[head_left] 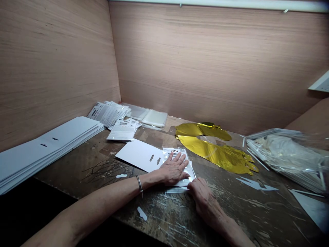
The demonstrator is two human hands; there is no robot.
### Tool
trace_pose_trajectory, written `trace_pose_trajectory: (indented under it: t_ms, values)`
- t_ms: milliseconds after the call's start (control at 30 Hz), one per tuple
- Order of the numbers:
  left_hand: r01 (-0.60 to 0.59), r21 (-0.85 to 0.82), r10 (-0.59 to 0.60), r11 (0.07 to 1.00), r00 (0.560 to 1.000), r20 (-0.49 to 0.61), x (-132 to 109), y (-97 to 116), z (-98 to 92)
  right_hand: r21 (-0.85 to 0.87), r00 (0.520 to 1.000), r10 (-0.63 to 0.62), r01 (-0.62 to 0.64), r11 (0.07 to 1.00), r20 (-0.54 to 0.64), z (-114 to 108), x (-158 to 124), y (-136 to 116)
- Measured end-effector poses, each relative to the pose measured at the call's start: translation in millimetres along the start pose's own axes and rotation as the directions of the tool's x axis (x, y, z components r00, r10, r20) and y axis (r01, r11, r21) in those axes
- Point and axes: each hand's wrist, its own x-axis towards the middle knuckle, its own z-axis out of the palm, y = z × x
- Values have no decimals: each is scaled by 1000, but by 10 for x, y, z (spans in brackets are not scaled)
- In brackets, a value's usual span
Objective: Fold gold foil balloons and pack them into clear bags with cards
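My left hand [174,168] lies flat with fingers spread on a clear plastic packet [167,151] holding a printed white card. My right hand [202,193] is closed at the packet's lower right corner, its fingertips pinching the edge; the exact grip is partly hidden. Beneath and to the left of the packet lies a white card [138,156] with two hang-hole slots. Beyond my hands, gold foil balloons [213,151] lie flat on the table, one with a toed, foot-like end.
Long white cards [51,140] are stacked at the left. Printed packets [120,129] and clear bags [154,118] sit near the back corner. A plastic-wrapped bundle [288,154] is on the right. Paper scraps [142,213] dot the worn table [164,219]; wooden walls [218,68] enclose it.
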Motion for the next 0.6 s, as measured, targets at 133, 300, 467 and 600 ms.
trace_pose_trajectory:
  t_ms: [133,300,467,600]
  values:
    - [0,16,0,1000,1000,2,-7,11,-8,28,998,51,-52,998,26,-40,10,-15]
    - [2,19,-2,1000,1000,1,-26,33,-22,20,994,87,-88,996,68,-21,0,-12]
    - [-10,38,10,999,1000,6,-37,29,-17,-107,996,12,-3,994,86,23,12,-24]
    - [-6,49,6,999,1000,4,-36,23,-12,-118,996,-52,59,991,67,-2,24,-41]
